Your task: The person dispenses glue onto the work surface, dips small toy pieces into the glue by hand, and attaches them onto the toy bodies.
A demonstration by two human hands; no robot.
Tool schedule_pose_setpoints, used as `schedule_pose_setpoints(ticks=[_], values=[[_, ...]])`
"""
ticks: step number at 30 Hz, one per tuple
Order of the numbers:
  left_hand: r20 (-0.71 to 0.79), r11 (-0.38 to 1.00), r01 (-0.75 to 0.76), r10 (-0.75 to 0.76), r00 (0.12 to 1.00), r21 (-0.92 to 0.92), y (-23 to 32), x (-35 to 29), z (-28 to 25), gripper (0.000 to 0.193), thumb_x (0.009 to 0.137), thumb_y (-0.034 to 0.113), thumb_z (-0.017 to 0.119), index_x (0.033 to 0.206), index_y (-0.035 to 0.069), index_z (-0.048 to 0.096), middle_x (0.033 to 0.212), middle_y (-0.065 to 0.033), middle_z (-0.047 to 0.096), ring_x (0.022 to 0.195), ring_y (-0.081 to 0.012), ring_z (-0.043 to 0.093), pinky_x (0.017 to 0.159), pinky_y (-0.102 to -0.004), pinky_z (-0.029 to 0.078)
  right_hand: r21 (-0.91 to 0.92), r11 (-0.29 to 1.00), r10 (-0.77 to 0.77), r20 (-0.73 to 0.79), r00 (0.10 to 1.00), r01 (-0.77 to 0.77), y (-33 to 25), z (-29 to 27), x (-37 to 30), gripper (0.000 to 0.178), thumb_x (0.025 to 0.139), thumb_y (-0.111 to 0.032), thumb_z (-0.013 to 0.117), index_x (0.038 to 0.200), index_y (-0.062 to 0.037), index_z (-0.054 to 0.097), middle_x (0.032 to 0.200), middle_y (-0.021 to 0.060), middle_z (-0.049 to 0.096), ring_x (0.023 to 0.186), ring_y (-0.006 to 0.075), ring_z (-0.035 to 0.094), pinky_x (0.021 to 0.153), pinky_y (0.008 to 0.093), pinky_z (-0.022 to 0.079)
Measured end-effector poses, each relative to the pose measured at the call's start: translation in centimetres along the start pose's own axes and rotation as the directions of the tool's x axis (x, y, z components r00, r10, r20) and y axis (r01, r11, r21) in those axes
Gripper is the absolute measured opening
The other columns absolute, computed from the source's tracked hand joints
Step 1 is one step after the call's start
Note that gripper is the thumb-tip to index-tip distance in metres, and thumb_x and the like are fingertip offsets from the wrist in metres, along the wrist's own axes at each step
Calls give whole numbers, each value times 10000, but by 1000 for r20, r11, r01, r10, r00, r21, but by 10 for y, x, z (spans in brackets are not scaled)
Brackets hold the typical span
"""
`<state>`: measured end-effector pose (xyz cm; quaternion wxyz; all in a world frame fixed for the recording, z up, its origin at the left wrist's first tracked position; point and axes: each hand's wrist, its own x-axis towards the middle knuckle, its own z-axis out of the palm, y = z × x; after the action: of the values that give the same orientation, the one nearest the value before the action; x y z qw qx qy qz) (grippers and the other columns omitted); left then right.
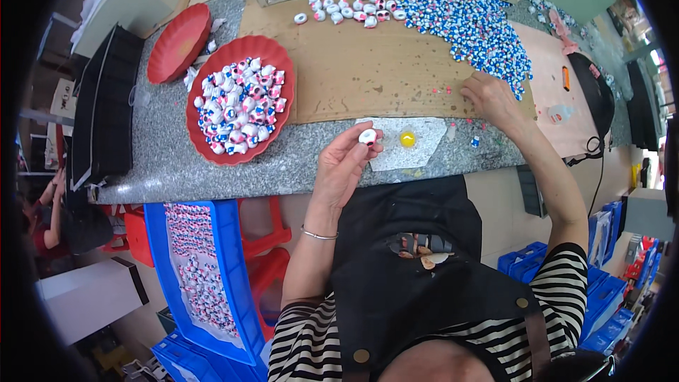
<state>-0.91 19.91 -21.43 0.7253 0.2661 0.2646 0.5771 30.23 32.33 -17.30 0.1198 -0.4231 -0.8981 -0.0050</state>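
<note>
My left hand [341, 166] pinches a small white figurine head [367, 137] with pink and dark markings, held above the front of the stone worktop. At the edge of the brown cardboard [353, 78], the fingers of my right hand [489, 99] are pressed together; whatever they grip is hidden. Just beyond that hand spreads a heap of tiny blue-and-white parts [467, 25]. Between my hands a yellow blob [407, 139] sits on a pale sheet [431, 152]. More white heads [353, 8] lie in a loose group at the cardboard's far side.
To the left, a red scalloped bowl [194, 110] is full of finished-looking figurines, with another red bowl [170, 56] behind it. A blue crate [233, 276] of figurines stands below the worktop. On the right lie an orange cutter [566, 78] and a small bottle [561, 113].
</note>
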Motion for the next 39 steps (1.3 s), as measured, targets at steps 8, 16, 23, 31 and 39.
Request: schedule_pose_setpoints(ticks=[8, 16, 23, 31, 39], values=[[-48, 996, -80, 82, 995, 46, 3, -8, 2, 376, 916, 13, 565, 1287, -16, 519, 1206, -151, 598, 1056, -192, 602, 942, -305, 475, 107, 993, -65, 61, 996, 58, -9, -6, -5, 112, 808, -88, 628, 890, -23, 587, 813, 146, 535, 731, 332, 602, 603, 417, 488], [45, 963, -69, 59, 997, 260, -15, 0, 16, 341, 888, 34, 628, 1218, -24, 566, 1040, -87, 654, 948, -134, 641, 852, -260, 521, 122, 992, 16, 20, 1000, -18, 7, 3, -16, 174, 837, 9, 564, 1005, 6, 605, 895, 210, 598, 811, 386, 603, 688, 425, 476], [35, 954, 8, -19, 999, 301, -6, -5, 25, 316, 882, 25, 635, 1189, -28, 576, 1046, -85, 653, 960, -131, 637, 846, -248, 505, 81, 988, 128, 39, 991, -131, 3, -7, -10, 172, 830, -68, 584, 975, -2, 650, 853, 212, 643, 786, 369, 636, 691, 423, 493], [-83, 968, -73, 96, 992, 242, -3, -27, 2, 353, 871, -40, 611, 1219, -36, 549, 1085, -103, 647, 990, -156, 634, 878, -264, 503, 141, 980, 143, 10, 990, -143, 1, 8, -2, 162, 792, -92, 639, 925, -14, 686, 847, 182, 671, 762, 336, 657, 671, 400, 515], [-80, 965, -88, 111, 991, 249, -2, -30, 1, 345, 861, -79, 594, 1202, -41, 565, 1064, -105, 655, 946, -160, 645, 871, -276, 513, 74, 991, 108, -9, 994, -107, -5, -1, -5, 112, 762, -78, 610, 855, -41, 662, 748, 160, 621, 691, 355, 633, 627, 442, 518]])
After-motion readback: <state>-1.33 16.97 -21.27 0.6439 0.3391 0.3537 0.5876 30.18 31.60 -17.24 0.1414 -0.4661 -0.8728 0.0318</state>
